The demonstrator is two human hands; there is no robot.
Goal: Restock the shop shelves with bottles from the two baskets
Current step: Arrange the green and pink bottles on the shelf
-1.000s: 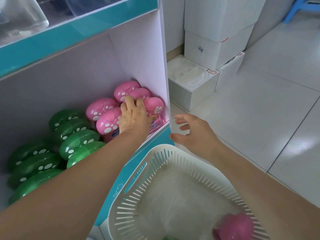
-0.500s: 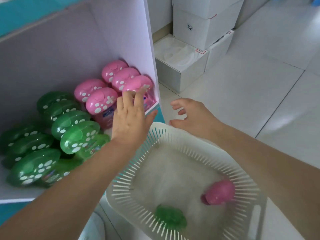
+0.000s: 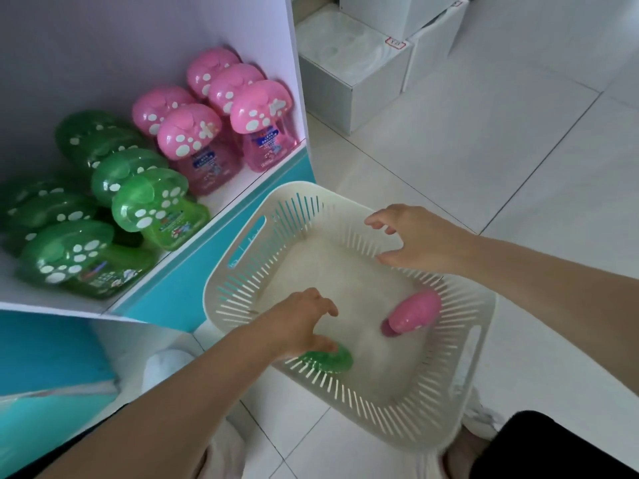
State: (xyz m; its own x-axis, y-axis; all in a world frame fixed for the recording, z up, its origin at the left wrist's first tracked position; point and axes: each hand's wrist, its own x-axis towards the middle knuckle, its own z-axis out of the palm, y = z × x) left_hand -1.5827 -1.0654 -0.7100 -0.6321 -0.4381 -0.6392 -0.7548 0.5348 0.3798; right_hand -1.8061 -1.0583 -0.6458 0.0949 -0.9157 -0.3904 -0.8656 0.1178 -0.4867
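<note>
A white slatted basket (image 3: 467, 373) sits on the floor beside the shelf. Inside it lie a green bottle (image 3: 333, 361) near the front and a pink bottle (image 3: 413, 313) to the right. My left hand (image 3: 301, 323) reaches into the basket, fingers spread, right over the green bottle and partly hiding it. My right hand (image 3: 415, 240) hovers over the basket's far rim, fingers apart, holding nothing. On the shelf (image 3: 193, 285) stand several pink mushroom-capped bottles (image 3: 259, 108) at the right and several green bottles (image 3: 148, 198) to their left.
White boxes (image 3: 349, 63) are stacked on the tiled floor (image 3: 501, 150) behind the shelf's side panel (image 3: 294, 63). A teal lower compartment (image 3: 45, 357) lies below the shelf. My knees show at the bottom of the view.
My left hand has left the pink bottles on the shelf and dropped into the basket over the green bottle. My right hand moved over the basket's far rim. The view tilted downward.
</note>
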